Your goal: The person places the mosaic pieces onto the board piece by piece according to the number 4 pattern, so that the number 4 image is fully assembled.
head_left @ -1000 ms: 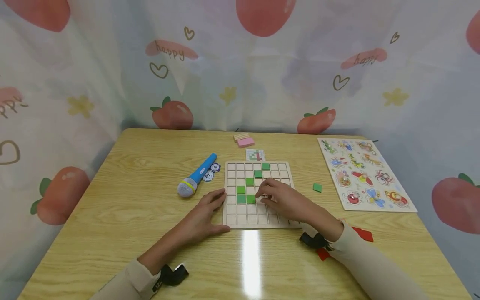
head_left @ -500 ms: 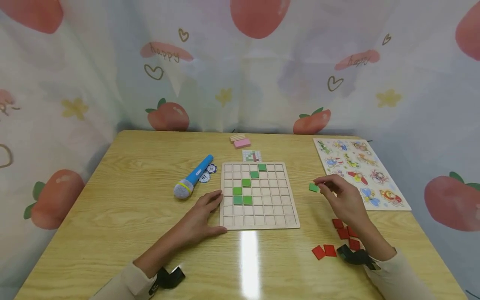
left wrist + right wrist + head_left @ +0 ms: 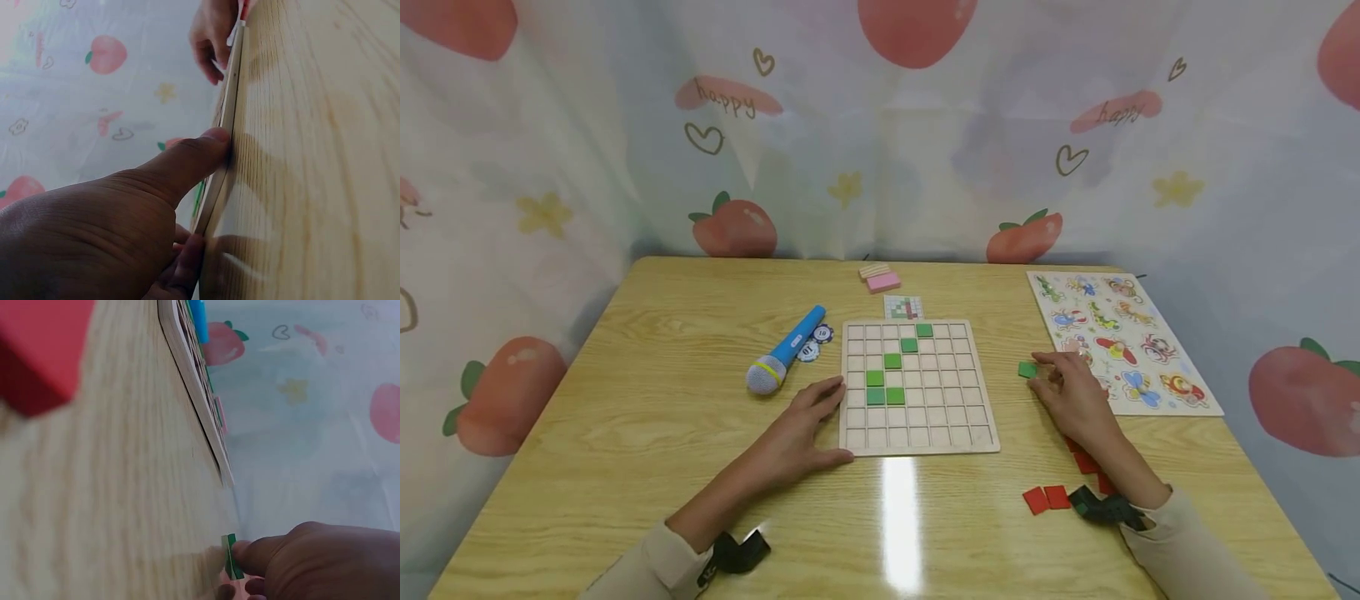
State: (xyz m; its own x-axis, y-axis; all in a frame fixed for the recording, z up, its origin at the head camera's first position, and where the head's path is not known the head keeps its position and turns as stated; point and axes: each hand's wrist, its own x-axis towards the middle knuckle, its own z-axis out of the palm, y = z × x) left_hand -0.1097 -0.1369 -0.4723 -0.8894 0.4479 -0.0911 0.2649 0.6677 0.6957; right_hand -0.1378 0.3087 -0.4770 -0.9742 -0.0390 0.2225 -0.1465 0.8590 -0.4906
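A pale wooden grid board (image 3: 940, 417) lies mid-table with several green squares in its cells. My left hand (image 3: 793, 429) rests at its left front corner, fingers along the left side and thumb (image 3: 209, 140) against the front edge. To the right of the board lies one loose green tile (image 3: 1027, 369). My right hand (image 3: 1071, 396) is at this tile with curled fingers, thumb and forefinger at its right side. In the right wrist view the thumb touches the green tile (image 3: 234, 556); the other fingers are partly hidden.
Red tiles (image 3: 1036, 500) lie near my right wrist, some under the forearm. An animal puzzle board (image 3: 1195, 358) is at the right. A toy microphone (image 3: 786, 350), poker chips (image 3: 808, 351), a pattern card (image 3: 902, 307) and a pink block (image 3: 883, 282) sit left and behind.
My right hand has moved from over the grid board rightward to the loose green tile, and its fingers have settled at the tile's side. The left hand has stayed at the board's corner.
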